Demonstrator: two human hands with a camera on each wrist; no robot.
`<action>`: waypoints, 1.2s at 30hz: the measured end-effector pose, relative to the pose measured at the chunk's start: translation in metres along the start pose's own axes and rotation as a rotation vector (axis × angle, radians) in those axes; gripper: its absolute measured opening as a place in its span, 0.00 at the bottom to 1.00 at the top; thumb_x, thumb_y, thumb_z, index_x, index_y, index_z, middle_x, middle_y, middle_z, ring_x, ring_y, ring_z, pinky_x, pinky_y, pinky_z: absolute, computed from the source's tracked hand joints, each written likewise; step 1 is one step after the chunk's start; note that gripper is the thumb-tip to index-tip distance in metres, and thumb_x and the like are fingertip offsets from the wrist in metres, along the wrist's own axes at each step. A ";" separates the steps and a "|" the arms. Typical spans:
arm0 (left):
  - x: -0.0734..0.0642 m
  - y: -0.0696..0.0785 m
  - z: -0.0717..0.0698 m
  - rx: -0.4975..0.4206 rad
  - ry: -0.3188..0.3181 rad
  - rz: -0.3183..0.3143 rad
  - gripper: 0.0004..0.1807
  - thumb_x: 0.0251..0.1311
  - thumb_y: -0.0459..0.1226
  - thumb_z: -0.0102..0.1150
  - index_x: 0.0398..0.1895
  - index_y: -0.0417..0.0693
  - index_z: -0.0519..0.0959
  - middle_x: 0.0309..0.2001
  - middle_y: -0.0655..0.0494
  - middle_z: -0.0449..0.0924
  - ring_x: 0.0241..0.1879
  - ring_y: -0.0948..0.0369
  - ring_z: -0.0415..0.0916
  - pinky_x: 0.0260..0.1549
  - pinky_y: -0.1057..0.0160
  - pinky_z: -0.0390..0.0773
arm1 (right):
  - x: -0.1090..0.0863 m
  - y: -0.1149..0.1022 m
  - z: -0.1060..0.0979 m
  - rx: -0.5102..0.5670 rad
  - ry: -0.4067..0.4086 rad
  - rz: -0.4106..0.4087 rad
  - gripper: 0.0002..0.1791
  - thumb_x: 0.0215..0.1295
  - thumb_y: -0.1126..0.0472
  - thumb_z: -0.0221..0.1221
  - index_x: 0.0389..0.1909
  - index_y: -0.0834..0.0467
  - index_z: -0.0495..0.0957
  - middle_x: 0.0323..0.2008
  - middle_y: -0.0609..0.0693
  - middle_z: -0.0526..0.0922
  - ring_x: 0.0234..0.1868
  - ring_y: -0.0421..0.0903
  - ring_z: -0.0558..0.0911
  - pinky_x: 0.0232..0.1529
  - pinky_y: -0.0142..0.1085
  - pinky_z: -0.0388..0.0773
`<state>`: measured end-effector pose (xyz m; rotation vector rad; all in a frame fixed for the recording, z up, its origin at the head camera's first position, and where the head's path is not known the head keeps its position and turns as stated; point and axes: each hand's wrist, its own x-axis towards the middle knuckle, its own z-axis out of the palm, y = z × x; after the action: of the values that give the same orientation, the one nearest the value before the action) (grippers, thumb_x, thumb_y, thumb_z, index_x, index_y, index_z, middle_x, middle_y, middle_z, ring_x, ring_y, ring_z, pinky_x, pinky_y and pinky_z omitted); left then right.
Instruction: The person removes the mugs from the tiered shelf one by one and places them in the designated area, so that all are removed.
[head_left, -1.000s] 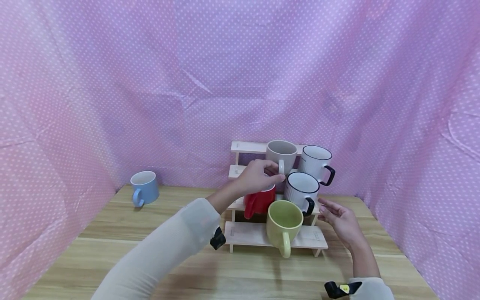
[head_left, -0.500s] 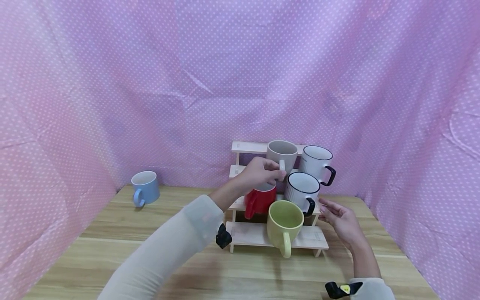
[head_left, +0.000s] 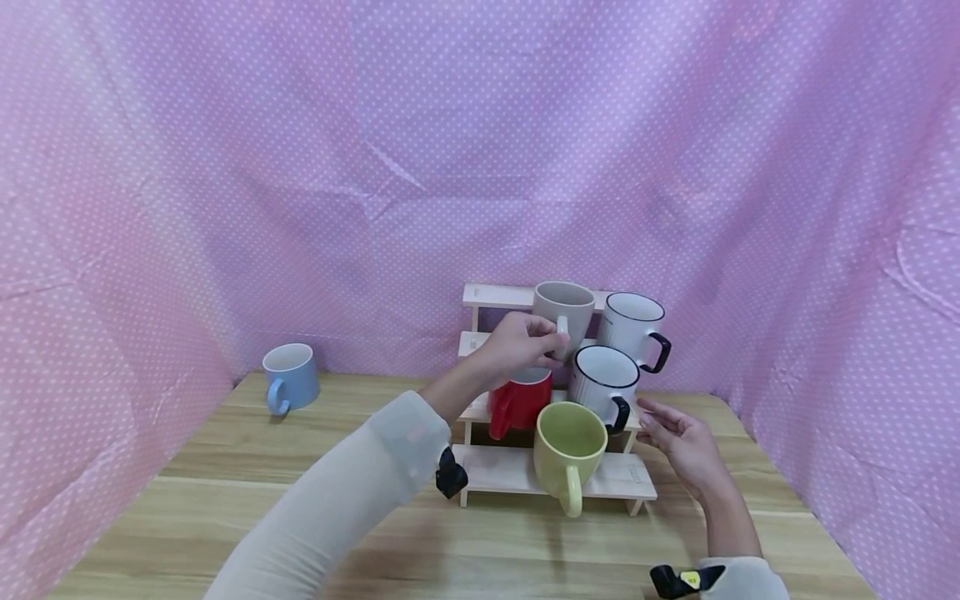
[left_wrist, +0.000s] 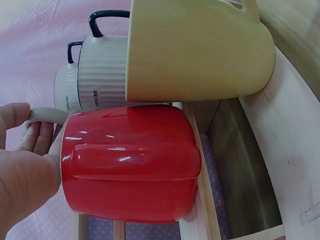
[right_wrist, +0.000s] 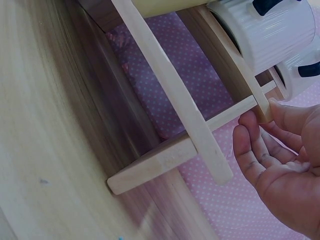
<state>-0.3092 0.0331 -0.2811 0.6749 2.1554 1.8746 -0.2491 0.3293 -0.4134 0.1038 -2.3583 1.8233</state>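
Observation:
My left hand [head_left: 513,343] pinches the handle of a grey mug [head_left: 576,321] high on a stepped wooden rack [head_left: 495,468]. In the left wrist view, thumb and fingers meet round that handle [left_wrist: 47,115]; the red mug [left_wrist: 132,162] hides the grey body. Below the hand, the red mug stands on a lower step. My right hand [head_left: 688,450] grips the right end of a rack step, thumb over it and fingers underneath, as the right wrist view shows. Two white mugs with black rims, one lower [head_left: 600,387] and one higher [head_left: 626,329], stand right of the grey mug.
A yellow-green mug [head_left: 566,450] stands on the lowest step, its handle jutting past the front edge. Far left on the wooden table [head_left: 247,500] is a blue mug [head_left: 296,383]. Pink dotted cloth [head_left: 375,167] hangs behind and along both sides.
My left thumb has moved slightly up along the grey mug's handle, and the left sleeve has shifted a little right. The right hand and the mugs look still.

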 end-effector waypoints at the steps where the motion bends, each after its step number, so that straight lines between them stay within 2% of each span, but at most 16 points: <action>1: 0.000 0.000 0.000 -0.021 0.002 -0.001 0.11 0.71 0.36 0.62 0.45 0.34 0.82 0.45 0.46 0.82 0.40 0.52 0.88 0.49 0.58 0.86 | 0.000 0.000 0.000 0.005 -0.001 -0.005 0.29 0.78 0.59 0.57 0.71 0.71 0.66 0.64 0.51 0.76 0.47 0.34 0.83 0.53 0.37 0.84; 5: -0.001 0.000 0.002 -0.071 0.019 -0.008 0.13 0.72 0.38 0.62 0.47 0.33 0.81 0.50 0.44 0.80 0.41 0.51 0.88 0.49 0.57 0.85 | -0.001 0.000 0.001 0.022 -0.003 -0.018 0.29 0.77 0.60 0.57 0.71 0.73 0.65 0.57 0.38 0.79 0.47 0.33 0.83 0.53 0.37 0.84; 8: -0.002 -0.001 0.004 -0.075 0.033 -0.003 0.13 0.72 0.38 0.62 0.48 0.34 0.81 0.50 0.44 0.80 0.41 0.51 0.87 0.49 0.58 0.85 | -0.001 0.001 0.000 0.033 -0.005 -0.026 0.29 0.77 0.60 0.57 0.70 0.74 0.65 0.54 0.35 0.80 0.46 0.33 0.83 0.52 0.37 0.84; 16: -0.004 -0.003 0.006 -0.088 0.087 0.012 0.12 0.71 0.39 0.63 0.47 0.37 0.82 0.49 0.45 0.81 0.40 0.53 0.88 0.48 0.59 0.86 | 0.000 0.002 0.000 0.033 -0.006 -0.035 0.29 0.77 0.61 0.57 0.70 0.74 0.65 0.55 0.41 0.82 0.45 0.35 0.84 0.51 0.37 0.84; 20: -0.006 -0.004 0.007 -0.102 0.110 0.025 0.12 0.70 0.39 0.64 0.46 0.38 0.83 0.47 0.46 0.82 0.38 0.53 0.88 0.47 0.59 0.86 | 0.000 0.003 -0.001 0.033 -0.007 -0.035 0.29 0.77 0.60 0.58 0.70 0.74 0.65 0.54 0.39 0.82 0.44 0.36 0.85 0.51 0.37 0.84; 24: -0.008 -0.003 0.006 -0.109 0.103 0.057 0.11 0.70 0.38 0.64 0.46 0.37 0.82 0.47 0.46 0.83 0.39 0.52 0.88 0.48 0.59 0.86 | 0.000 0.003 -0.001 0.026 -0.008 -0.033 0.29 0.77 0.61 0.57 0.70 0.74 0.65 0.54 0.41 0.83 0.44 0.36 0.85 0.52 0.37 0.84; 30: -0.013 0.003 0.000 -0.094 0.073 0.118 0.12 0.71 0.40 0.63 0.48 0.38 0.82 0.46 0.46 0.84 0.41 0.49 0.88 0.56 0.59 0.82 | 0.000 0.003 -0.002 0.007 -0.007 -0.028 0.29 0.78 0.61 0.56 0.71 0.73 0.65 0.65 0.58 0.76 0.45 0.36 0.84 0.52 0.35 0.84; 33: -0.016 0.007 -0.003 -0.088 0.065 0.137 0.13 0.71 0.41 0.63 0.48 0.39 0.82 0.46 0.47 0.84 0.42 0.49 0.88 0.57 0.60 0.80 | 0.000 0.004 -0.002 0.010 -0.007 -0.024 0.29 0.78 0.60 0.57 0.71 0.73 0.65 0.65 0.58 0.76 0.45 0.36 0.84 0.52 0.34 0.84; 36: -0.018 0.010 -0.008 -0.105 0.070 0.160 0.13 0.72 0.40 0.62 0.49 0.38 0.82 0.46 0.45 0.83 0.43 0.49 0.88 0.54 0.59 0.83 | 0.000 0.004 -0.002 0.012 -0.008 -0.020 0.29 0.77 0.60 0.57 0.71 0.72 0.65 0.62 0.55 0.79 0.44 0.38 0.85 0.52 0.36 0.84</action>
<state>-0.2947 0.0181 -0.2722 0.7923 2.0812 2.1060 -0.2497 0.3323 -0.4170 0.1360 -2.3424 1.8318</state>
